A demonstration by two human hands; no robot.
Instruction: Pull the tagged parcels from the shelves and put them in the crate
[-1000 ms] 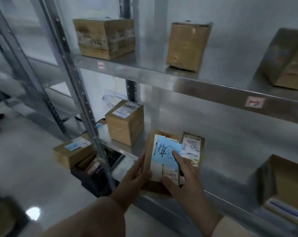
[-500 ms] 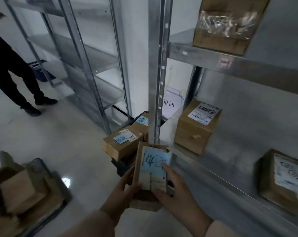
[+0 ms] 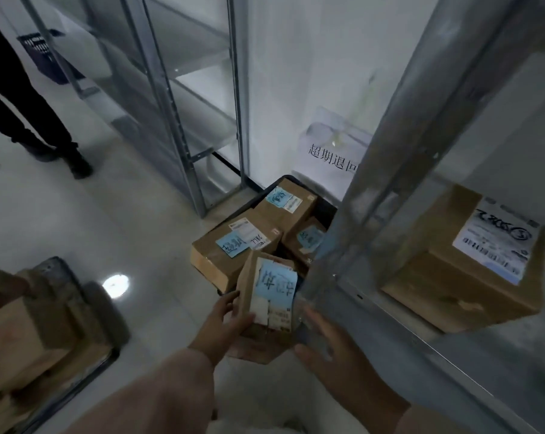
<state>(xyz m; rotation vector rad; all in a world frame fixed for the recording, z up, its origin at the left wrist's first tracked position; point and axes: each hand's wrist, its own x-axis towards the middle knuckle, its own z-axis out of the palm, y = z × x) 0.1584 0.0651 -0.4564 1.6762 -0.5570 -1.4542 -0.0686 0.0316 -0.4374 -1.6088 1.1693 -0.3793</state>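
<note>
1. Head view: blue-tagged parcel [image 3: 272,296] tilted, just above crate [image 3: 324,209] of tagged boxes, beside shelf post [image 3: 374,183].
2. Left hand [image 3: 230,321] gripping parcel, thumb on top.
3. Right hand [image 3: 333,349] at its right edge, blurred; grip impossible to tell.

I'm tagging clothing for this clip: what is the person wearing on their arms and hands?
Long pale pinkish-beige sleeves on both arms: the left sleeve reaches the wrist, the right sleeve shows only its cuff. The left hand and right hand are bare, with no gloves, rings or watch visible.
</note>
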